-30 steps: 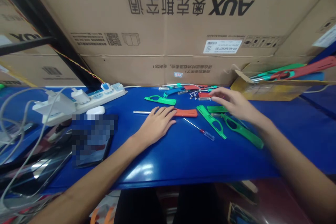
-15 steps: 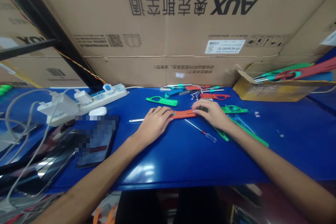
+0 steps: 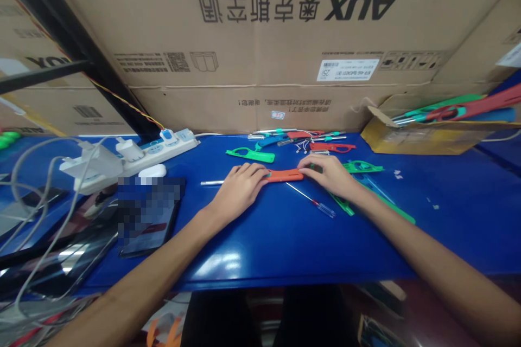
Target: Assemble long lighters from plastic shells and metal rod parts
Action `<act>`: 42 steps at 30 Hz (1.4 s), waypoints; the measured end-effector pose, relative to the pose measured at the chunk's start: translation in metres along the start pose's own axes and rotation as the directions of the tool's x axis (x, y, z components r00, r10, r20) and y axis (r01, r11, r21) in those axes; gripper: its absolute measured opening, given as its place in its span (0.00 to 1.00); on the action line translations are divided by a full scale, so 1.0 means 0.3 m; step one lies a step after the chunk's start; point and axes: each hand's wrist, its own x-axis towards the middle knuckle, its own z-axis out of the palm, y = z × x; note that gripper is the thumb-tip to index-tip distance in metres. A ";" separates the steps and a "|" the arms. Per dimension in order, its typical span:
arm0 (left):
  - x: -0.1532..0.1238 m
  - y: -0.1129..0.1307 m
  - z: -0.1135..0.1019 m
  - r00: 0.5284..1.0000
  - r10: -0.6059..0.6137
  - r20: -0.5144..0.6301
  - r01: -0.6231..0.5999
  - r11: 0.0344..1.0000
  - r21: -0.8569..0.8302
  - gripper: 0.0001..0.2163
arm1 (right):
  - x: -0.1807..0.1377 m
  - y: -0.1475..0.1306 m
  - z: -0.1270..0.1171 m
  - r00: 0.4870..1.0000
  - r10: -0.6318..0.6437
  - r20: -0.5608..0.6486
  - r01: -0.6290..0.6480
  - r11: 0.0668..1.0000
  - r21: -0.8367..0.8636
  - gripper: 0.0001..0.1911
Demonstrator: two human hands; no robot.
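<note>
An orange plastic handle part [image 3: 285, 175] lies flat on the blue table [image 3: 285, 238], with a thin metal rod [image 3: 211, 182] sticking out to its left. My left hand [image 3: 240, 190] rests palm down on its left end, fingers stretched flat. On the part's right end sits my right hand [image 3: 329, 176], its fingertips pressing there. A small screwdriver [image 3: 311, 201] with a red-and-clear handle lies just in front of the part. Green handle parts [image 3: 362, 167] lie beside and under my right wrist.
More green, orange and teal parts [image 3: 301, 141] are strewn along the back by cardboard boxes [image 3: 260, 38]. An open carton [image 3: 431, 130] of finished tools stands at right. A power strip [image 3: 138, 154], cables, a white earbud case [image 3: 151, 171] and a phone [image 3: 146, 217] fill the left.
My right hand came back from the pile at the rear and settled on the orange part's right end. My left hand stayed on the left end.
</note>
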 end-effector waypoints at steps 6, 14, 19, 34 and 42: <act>0.001 0.004 -0.005 1.000 -0.008 0.011 0.008 1.000 0.004 0.12 | -0.006 -0.006 -0.015 0.996 -0.080 0.038 0.081 0.996 -0.027 0.12; 0.000 0.006 -0.010 1.000 -0.008 0.008 0.008 1.000 0.000 0.12 | -0.020 0.006 -0.026 0.992 -0.084 0.090 0.093 0.990 -0.107 0.12; -0.002 0.006 -0.014 1.000 -0.007 0.028 0.007 1.000 0.013 0.13 | -0.023 0.002 -0.023 0.992 -0.064 0.109 0.080 0.986 -0.148 0.12; -0.007 -0.007 -0.024 0.997 -0.005 0.073 0.011 0.997 -0.072 0.12 | -0.107 -0.099 -0.166 0.873 0.064 0.483 -0.011 0.994 -0.112 0.20; -0.005 -0.014 -0.022 0.996 0.015 0.089 -0.003 0.992 -0.130 0.13 | -0.083 -0.101 -0.177 0.975 0.104 -0.196 -0.042 0.954 0.298 0.16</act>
